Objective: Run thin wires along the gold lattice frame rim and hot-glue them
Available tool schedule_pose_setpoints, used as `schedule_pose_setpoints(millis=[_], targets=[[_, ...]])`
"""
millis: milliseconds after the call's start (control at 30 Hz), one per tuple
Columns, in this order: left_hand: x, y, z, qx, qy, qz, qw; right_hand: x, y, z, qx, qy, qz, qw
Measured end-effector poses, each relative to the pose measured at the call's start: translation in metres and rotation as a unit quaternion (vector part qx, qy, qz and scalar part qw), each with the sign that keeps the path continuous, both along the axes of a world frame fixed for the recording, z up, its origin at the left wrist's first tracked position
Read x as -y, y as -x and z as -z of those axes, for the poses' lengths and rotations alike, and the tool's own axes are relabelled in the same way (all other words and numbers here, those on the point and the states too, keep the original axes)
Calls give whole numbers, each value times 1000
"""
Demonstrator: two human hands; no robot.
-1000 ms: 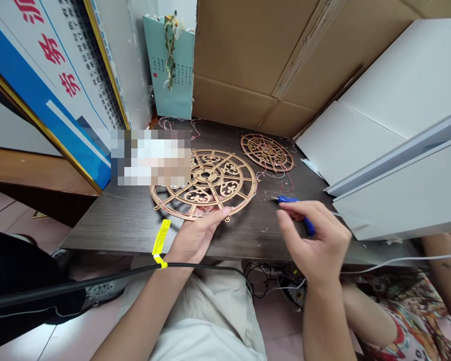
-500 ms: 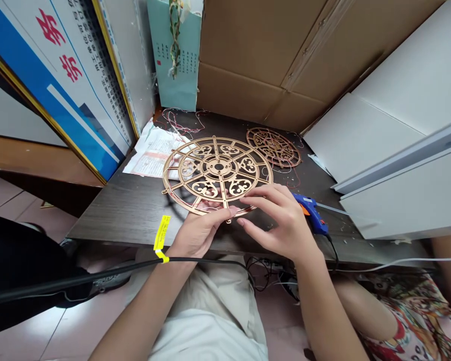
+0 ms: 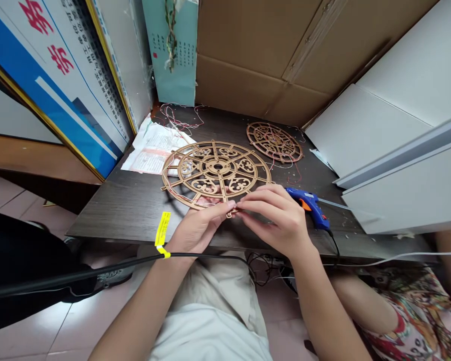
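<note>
A round wooden lattice wheel (image 3: pixel 218 169) with scrollwork panels is held tilted above the dark tabletop. My left hand (image 3: pixel 203 223) grips its near rim, thumb on top and fingers underneath. My right hand (image 3: pixel 272 215) is closed in a pinch at the same rim, just right of the left thumb; whatever lies between its fingertips is too small to make out. Thin red and white wire runs along the wheel's left rim. To the right of my right hand lies a blue glue gun (image 3: pixel 310 205) with an orange trigger.
A second, smaller-looking lattice wheel (image 3: pixel 274 142) with wires lies at the back. Printed paper (image 3: pixel 154 148) and tangled wire (image 3: pixel 180 119) are at back left. Cardboard (image 3: pixel 244 50), white panels (image 3: pixel 391 125) and framed boards surround the table (image 3: pixel 113 210). A tagged black cable (image 3: pixel 135 261) crosses my forearms.
My right hand has moved left to the near rim, and its spread thumb and fingers have closed together there. The left hand keeps its grip on the wheel.
</note>
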State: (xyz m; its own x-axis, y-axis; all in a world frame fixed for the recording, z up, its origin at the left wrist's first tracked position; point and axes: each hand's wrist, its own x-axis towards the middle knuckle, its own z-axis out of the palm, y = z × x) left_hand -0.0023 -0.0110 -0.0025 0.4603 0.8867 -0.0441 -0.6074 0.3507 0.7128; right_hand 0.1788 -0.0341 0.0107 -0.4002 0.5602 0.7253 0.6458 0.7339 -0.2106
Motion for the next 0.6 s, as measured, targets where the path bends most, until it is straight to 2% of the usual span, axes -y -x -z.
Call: schedule_pose_setpoints(millis=[133, 400, 600], targets=[[0, 0, -2, 5, 3, -10, 1000, 1, 3, 0, 1, 3, -25, 1000], [1, 1, -5, -15, 35, -24, 999, -1, 5, 0, 3, 30, -29, 999], [0, 2, -4, 9, 20, -13, 1000, -1, 4, 1, 42, 2, -28, 999]])
